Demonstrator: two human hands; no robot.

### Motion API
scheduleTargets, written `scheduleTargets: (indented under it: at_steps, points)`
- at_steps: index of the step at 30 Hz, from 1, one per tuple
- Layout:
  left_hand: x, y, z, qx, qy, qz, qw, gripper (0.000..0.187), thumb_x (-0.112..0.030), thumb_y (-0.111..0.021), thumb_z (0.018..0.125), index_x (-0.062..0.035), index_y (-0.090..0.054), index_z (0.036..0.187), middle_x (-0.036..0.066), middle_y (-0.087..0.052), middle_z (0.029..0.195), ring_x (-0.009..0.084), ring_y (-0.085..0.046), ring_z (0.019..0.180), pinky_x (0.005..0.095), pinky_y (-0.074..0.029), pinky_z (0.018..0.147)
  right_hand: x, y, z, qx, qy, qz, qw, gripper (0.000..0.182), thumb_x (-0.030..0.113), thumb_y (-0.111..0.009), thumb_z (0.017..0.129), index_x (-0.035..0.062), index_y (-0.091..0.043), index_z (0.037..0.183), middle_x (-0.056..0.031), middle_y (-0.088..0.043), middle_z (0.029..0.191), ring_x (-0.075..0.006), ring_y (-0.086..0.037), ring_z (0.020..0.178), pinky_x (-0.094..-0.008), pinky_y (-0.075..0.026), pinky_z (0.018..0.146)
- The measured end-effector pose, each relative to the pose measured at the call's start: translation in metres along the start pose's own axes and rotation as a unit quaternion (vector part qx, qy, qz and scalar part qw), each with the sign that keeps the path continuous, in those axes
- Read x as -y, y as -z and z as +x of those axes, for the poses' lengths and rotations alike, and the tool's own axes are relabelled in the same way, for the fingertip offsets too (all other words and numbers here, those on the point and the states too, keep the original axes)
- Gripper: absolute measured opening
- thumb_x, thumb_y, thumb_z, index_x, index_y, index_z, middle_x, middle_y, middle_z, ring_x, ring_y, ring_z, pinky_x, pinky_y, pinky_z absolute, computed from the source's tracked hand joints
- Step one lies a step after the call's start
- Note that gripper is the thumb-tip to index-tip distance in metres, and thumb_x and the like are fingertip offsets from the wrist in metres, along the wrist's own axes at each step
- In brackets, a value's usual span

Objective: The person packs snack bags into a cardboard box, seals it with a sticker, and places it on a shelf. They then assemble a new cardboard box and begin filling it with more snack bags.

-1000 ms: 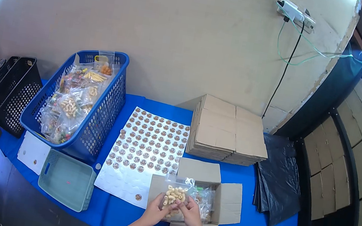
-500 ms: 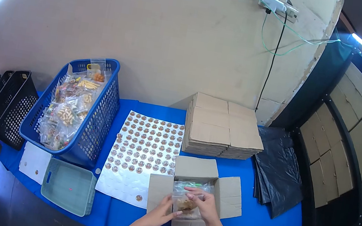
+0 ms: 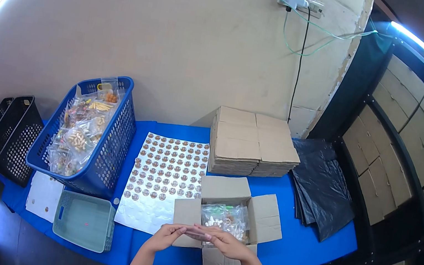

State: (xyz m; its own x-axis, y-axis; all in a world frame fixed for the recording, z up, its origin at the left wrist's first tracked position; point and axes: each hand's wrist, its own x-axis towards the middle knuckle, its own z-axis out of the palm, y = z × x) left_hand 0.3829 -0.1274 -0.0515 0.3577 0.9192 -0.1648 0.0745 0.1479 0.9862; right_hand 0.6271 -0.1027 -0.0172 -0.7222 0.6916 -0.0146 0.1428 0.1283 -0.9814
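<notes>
Over the near edge of an open cardboard box (image 3: 264,220), both my hands are closed on a small clear plastic packet (image 3: 197,234). It is tipped nearly edge-on, so its contents hardly show. My left hand (image 3: 165,238) grips the left side, near the lower corner of the sticker sheet (image 3: 144,216). My right hand (image 3: 228,244) has the other side, with its fingers across the top. Inside the box lie clear packets (image 3: 231,219), some with white pieces and a bit of green. The box's flaps are spread outward.
A blue basket (image 3: 119,145) full of snack packets stands at left, with black baskets (image 3: 18,150) beyond it. A green tray (image 3: 84,223) sits in front. Flattened cartons (image 3: 254,145) are stacked behind the box. Black plastic bags (image 3: 324,185) lie right, beside shelves of cartons (image 3: 419,133).
The packet has gone from facing me, brown contents showing, to nearly edge-on. My hands have shifted left and toward me, uncovering the packets inside the box. The camera view has turned slightly right.
</notes>
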Motion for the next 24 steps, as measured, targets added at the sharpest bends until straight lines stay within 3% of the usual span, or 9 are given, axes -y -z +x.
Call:
scheduleTargets:
  at_steps: [2, 5, 8, 10, 12, 16, 20, 23, 24]
  points:
    - [-0.001, -0.008, 0.001, -0.006, -0.065, -0.084, 0.994, 0.042, -0.031, -0.04, 0.102, -0.0018, -0.057, 0.127, 0.012, -0.062, 0.121, 0.0186, -0.057, 0.113, 0.0335, -0.041, 0.101, 0.007, -0.004, -0.007, -0.04, -0.006, -0.02, 0.999, 0.039, 0.025, -0.038, 0.103, 0.0078, -0.05, 0.136, -0.0107, -0.051, 0.138, -0.0238, -0.048, 0.123, -0.0373, -0.032, 0.107]
    - [-0.026, -0.011, -0.002, -0.052, -0.075, 0.002, 0.996, 0.051, -0.036, -0.044, 0.1, -0.0005, -0.047, 0.136, 0.015, -0.052, 0.135, 0.0258, -0.047, 0.126, 0.0352, -0.033, 0.108, 0.008, 0.0, -0.023, -0.254, -0.037, 0.094, 0.962, 0.043, 0.028, -0.037, 0.103, -0.0018, -0.05, 0.132, -0.0148, -0.055, 0.131, -0.0213, -0.048, 0.124, -0.035, -0.038, 0.103]
    - [-0.067, -0.04, -0.013, 0.034, -0.161, 0.143, 0.976, 0.06, -0.039, -0.047, 0.098, -0.0026, -0.035, 0.144, 0.018, -0.039, 0.146, 0.0307, -0.033, 0.138, 0.0392, -0.024, 0.113, 0.015, -0.008, -0.035, -0.282, 0.013, 0.0, 0.959, 0.042, 0.026, -0.036, 0.104, -0.002, -0.051, 0.131, -0.0145, -0.056, 0.129, -0.0214, -0.049, 0.122, -0.0345, -0.038, 0.102]
    - [-0.057, -0.056, -0.005, 0.11, -0.178, 0.184, 0.96, 0.076, -0.042, -0.054, 0.093, -0.0047, -0.019, 0.15, 0.019, -0.016, 0.156, 0.0319, -0.016, 0.144, 0.041, -0.018, 0.115, 0.012, -0.023, -0.038, -0.306, 0.022, -0.048, 0.951, 0.041, 0.025, -0.036, 0.104, -0.002, -0.052, 0.13, -0.0147, -0.056, 0.127, -0.0229, -0.05, 0.12, -0.0344, -0.038, 0.101]
    - [-0.056, -0.084, -0.005, 0.06, -0.229, 0.148, 0.96, 0.089, -0.052, -0.056, 0.089, -0.0013, -0.014, 0.15, 0.019, -0.005, 0.157, 0.0323, -0.008, 0.146, 0.0415, -0.014, 0.116, 0.028, -0.033, -0.039, -0.328, 0.112, -0.05, 0.937, 0.042, 0.026, -0.037, 0.103, -0.0021, -0.052, 0.13, -0.0152, -0.054, 0.127, -0.0247, -0.049, 0.119, -0.035, -0.037, 0.101]
    - [-0.043, -0.097, -0.008, 0.028, -0.22, 0.167, 0.961, 0.098, -0.041, -0.068, 0.084, -0.005, -0.007, 0.151, 0.02, 0.001, 0.157, 0.0323, -0.006, 0.146, 0.0441, -0.016, 0.115, 0.025, -0.024, -0.045, -0.325, 0.136, -0.074, 0.933, 0.041, 0.029, -0.038, 0.103, 0.0011, -0.057, 0.127, -0.0152, -0.052, 0.127, -0.0251, -0.047, 0.122, -0.0363, -0.036, 0.102]
    - [-0.044, -0.099, -0.004, -0.003, -0.247, 0.111, 0.963, 0.092, -0.035, -0.075, 0.079, -0.0036, -0.023, 0.148, 0.02, -0.018, 0.154, 0.0314, -0.021, 0.143, 0.0426, -0.023, 0.113, 0.017, -0.029, -0.043, -0.356, 0.135, 0.044, 0.924, 0.034, 0.024, -0.051, 0.098, 0.0014, -0.061, 0.122, -0.012, -0.055, 0.122, -0.0221, -0.049, 0.118, -0.0338, -0.039, 0.099]
    - [-0.038, -0.094, -0.002, -0.043, -0.209, 0.09, 0.973, 0.049, -0.016, -0.079, 0.075, 0.0001, -0.059, 0.117, 0.011, -0.058, 0.12, 0.0219, -0.053, 0.116, 0.0364, -0.038, 0.101, 0.02, -0.022, -0.05, -0.344, 0.036, 0.014, 0.938, 0.038, 0.02, -0.065, 0.09, 0.0034, -0.06, 0.123, -0.0103, -0.055, 0.117, -0.0197, -0.05, 0.114, -0.0323, -0.04, 0.095]
    - [-0.037, -0.096, -0.004, -0.036, -0.206, 0.09, 0.974, 0.049, -0.016, -0.079, 0.075, 0.0001, -0.059, 0.117, 0.011, -0.058, 0.12, 0.0219, -0.053, 0.116, 0.0364, -0.038, 0.101, 0.019, -0.024, -0.051, -0.35, 0.032, 0.016, 0.936, 0.038, 0.02, -0.065, 0.09, 0.0034, -0.06, 0.123, -0.0103, -0.055, 0.117, -0.0197, -0.05, 0.114, -0.0323, -0.04, 0.095]
